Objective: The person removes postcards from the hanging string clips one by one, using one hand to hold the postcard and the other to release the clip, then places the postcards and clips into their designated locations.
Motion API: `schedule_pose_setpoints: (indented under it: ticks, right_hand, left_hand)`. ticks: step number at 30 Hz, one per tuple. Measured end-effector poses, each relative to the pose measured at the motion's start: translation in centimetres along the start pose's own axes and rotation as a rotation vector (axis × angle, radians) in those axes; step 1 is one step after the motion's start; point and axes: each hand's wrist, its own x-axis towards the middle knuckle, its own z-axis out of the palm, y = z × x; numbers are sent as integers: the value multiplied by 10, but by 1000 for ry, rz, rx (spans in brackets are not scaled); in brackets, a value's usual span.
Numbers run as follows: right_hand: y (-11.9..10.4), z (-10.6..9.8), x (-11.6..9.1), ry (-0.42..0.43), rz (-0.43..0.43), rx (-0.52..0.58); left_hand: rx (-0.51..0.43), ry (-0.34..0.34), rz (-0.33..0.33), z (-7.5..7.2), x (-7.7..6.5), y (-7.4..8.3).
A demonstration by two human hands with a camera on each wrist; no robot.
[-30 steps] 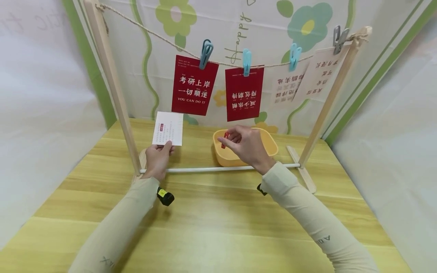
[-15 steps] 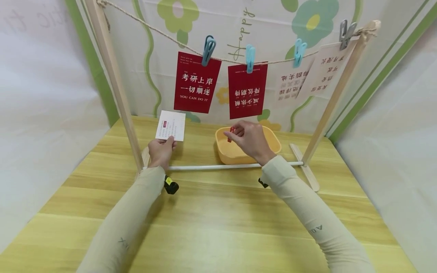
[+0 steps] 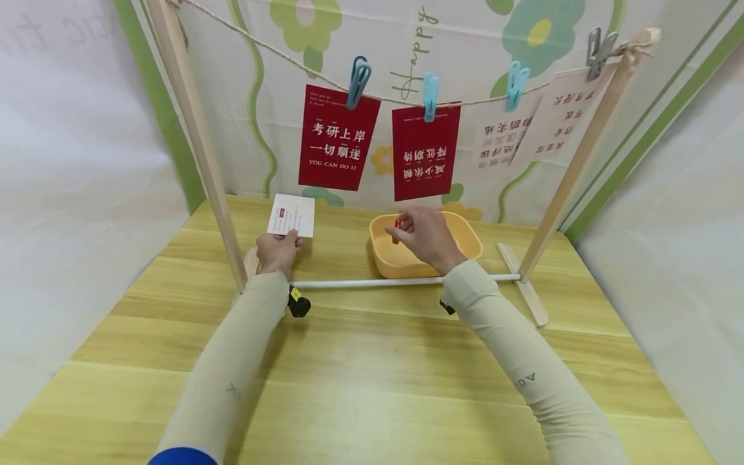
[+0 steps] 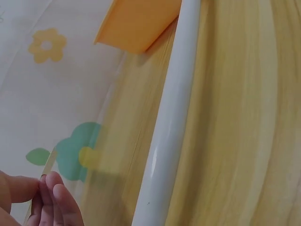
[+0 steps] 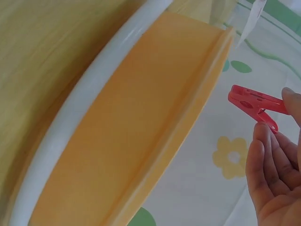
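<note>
The white card [image 3: 290, 215] sits pinched in my left hand [image 3: 278, 252], tipped a little flatter than a second ago. My right hand [image 3: 429, 236] pinches a red clip [image 5: 256, 102] over the yellow basin [image 3: 401, 263], hardly moved. They're still apart, so I judge the card isn't clipped yet. Above, red cards [image 3: 340, 139] already hang on the rope [image 3: 256, 42]; the white rod [image 3: 372, 283] crosses low before the basin and could catch me.

White rod [image 3: 360, 283] before basin [image 3: 397, 263], passage above rod
</note>
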Motion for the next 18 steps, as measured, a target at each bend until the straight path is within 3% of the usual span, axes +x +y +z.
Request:
schedule_pose_setpoints:
  ticks: [13,18]
  right_hand:
    - [9,9,-1,-55,6,-72]
    - [12,14,-1,-84,-6,-94]
  left_hand:
    - [73,29,-49,6,14,-7]
    - [48,17,-45,6,15,-11]
